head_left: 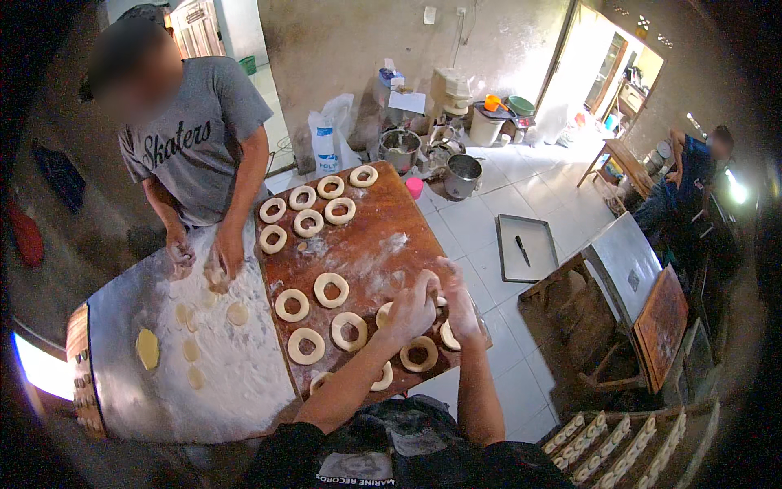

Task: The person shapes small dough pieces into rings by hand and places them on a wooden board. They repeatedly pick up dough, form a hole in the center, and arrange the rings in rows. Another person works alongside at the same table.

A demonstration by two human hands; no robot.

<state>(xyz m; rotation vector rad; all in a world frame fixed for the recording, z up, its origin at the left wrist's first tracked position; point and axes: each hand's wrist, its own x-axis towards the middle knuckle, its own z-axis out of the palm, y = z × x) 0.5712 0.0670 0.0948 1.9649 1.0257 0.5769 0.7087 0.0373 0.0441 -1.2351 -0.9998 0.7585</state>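
My left hand (412,307) is raised over the right part of the wooden board (383,228), its fingers curled together; what they hold, if anything, is hidden. Just beside it, my right hand (459,301) is floury, with fingertips smeared by motion. Several pale dough rings (314,345) lie below and left of my hands, and more sit in rows at the board's far end. The floured metal surface (122,277) adjoins the board on the left, with small flat dough rounds (237,314) and a yellowish piece (148,349) on it.
A co-worker (183,147) works flour-covered dough at the left; another person (688,179) is at the far right. A tray (547,269) with a knife lies on the tiled floor, near a metal-topped stand (619,261). Pots (463,176) stand by the wall, a rack of shaped dough (627,448) lower right.
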